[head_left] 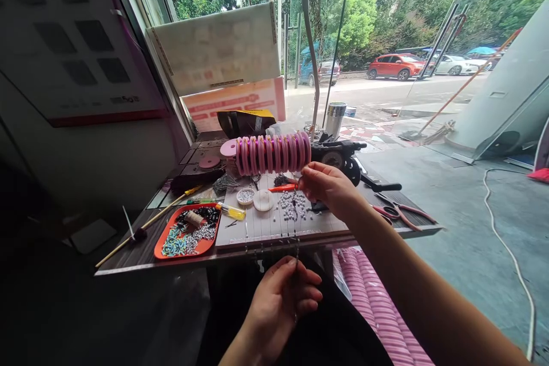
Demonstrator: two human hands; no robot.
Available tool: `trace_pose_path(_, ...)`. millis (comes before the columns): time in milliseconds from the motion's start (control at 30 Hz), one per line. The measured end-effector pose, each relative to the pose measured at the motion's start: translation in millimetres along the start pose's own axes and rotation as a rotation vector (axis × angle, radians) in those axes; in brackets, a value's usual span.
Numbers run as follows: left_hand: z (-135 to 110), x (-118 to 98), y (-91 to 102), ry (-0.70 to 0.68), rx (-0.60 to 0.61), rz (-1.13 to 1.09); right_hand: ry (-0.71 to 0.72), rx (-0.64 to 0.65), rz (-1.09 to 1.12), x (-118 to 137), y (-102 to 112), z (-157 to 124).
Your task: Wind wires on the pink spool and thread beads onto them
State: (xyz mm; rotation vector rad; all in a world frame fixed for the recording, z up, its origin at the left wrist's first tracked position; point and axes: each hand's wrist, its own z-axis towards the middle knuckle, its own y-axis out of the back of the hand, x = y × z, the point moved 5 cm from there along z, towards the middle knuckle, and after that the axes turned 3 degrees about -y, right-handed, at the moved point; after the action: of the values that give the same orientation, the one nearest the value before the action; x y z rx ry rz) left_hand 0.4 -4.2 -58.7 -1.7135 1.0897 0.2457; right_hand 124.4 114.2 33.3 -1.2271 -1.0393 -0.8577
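My right hand (328, 187) is raised over the white bead board (274, 220), fingers pinched on the top of a thin beaded string (295, 214) that hangs down toward my lap. My left hand (281, 297) sits below the table edge, fingers closed around the string's lower end. Loose white beads (291, 206) lie scattered on the board under the right hand. A row of pink spools (272, 153) stands just behind it, and an orange-handled tool (283, 187) lies close to the fingers.
An orange tray (186, 233) of mixed beads sits at the left, with a small bead dish (246, 195) and a white lid (263, 200) nearby. Red-handled pliers (397, 211) lie at the right edge. A black machine (341, 157), metal cup (334, 119) and lamp stem (313, 68) stand behind.
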Motion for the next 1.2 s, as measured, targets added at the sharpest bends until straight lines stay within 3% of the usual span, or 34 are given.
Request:
trace_pose_path(133, 9, 0, 8.9, -0.072, -0.01, 0.108, 0.012, -0.028, -0.041, 0, 2, 1)
trace_pose_path(233, 12, -24, 5.1, -0.323, -0.054, 0.462, 0.068, -0.073, -0.114, 6, 5, 1)
trace_pose_path(367, 12, -74, -32.7, -0.704, -0.117, 0.865, 0.111, -0.138, -0.193, 14, 9, 0)
trace_pose_path(467, 31, -97, -66.4, -0.804, -0.048, 0.792, 0.111, -0.143, -0.198, 16, 11, 0)
trace_pose_path(567, 59, -101, -87.2, -0.691, 0.055, 0.56, 0.12, -0.111, -0.177, 16, 11, 1)
trace_pose_path(700, 74, -98, -92.5, -0.574, 0.077, 0.311, 0.073, -0.093, -0.131, 12, 12, 3)
trace_pose_path(900, 55, -73, -67.6, -0.493, 0.164, 0.294, 0.032, -0.061, -0.036, 9, 8, 0)
trace_pose_path(1033, 41, -46, -40.3, -0.322, 0.181, 0.297, 0.079, -0.102, -0.008, 6, 10, -5)
trace_pose_path(1200, 32, -29, -26.4, -0.15, 0.204, 0.135, -0.045, -0.024, 0.004, -31, 2, -26)
